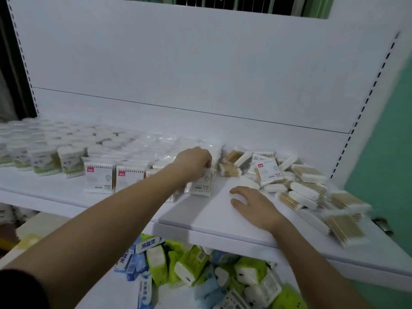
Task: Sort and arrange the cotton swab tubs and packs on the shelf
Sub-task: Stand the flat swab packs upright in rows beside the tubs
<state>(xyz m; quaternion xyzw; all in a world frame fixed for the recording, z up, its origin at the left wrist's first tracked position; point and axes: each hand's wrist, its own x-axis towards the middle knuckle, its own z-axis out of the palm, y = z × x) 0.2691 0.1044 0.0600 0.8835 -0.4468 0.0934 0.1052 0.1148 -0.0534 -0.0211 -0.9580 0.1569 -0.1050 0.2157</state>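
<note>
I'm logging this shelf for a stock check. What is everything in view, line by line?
Tubs: many, white with green labels, in rows at the shelf's left.
Standing packs: several rows, white with red tags, upright in the middle.
Loose packs: a jumbled heap, white tips and tan sticks, at the shelf's right.
Shelf: one, white, bare patch between rows and heap.
Back panel: white, behind the shelf.
Lower goods: a pile, green, blue and white, under the shelf.
Wall: green, at right.
Left hand: grips the endmost standing pack.
Right hand: flat on the shelf beside the heap.
</note>
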